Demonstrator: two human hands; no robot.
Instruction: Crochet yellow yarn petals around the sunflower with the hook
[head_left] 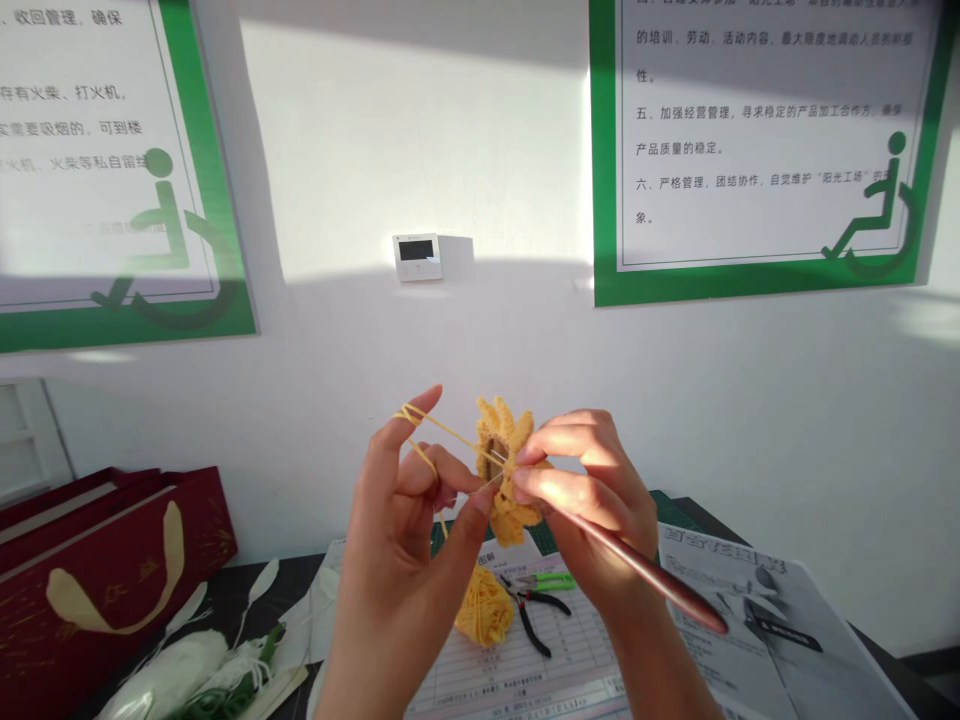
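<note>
A yellow crocheted piece [513, 520] with petal-like loops round a brown centre is held up between my hands. My left hand [412, 510] pinches its left edge between thumb and a finger, and yellow yarn [448, 428] wraps round the raised index finger and runs to the piece. In my right hand [596, 490] is a crochet hook [637, 560] with a brown handle; the fingertips touch the right side of the piece. A ball of yellow yarn [484, 607] lies below, on printed sheets.
Black-handled pliers [534, 622] and a green-handled tool [551, 581] lie on printed papers [555, 655]. At the left are a red gift bag [135, 560] and white yarn [176, 675]. A booklet [780, 620] is at the right. Behind, the wall holds a thermostat [418, 258] and two green-framed posters.
</note>
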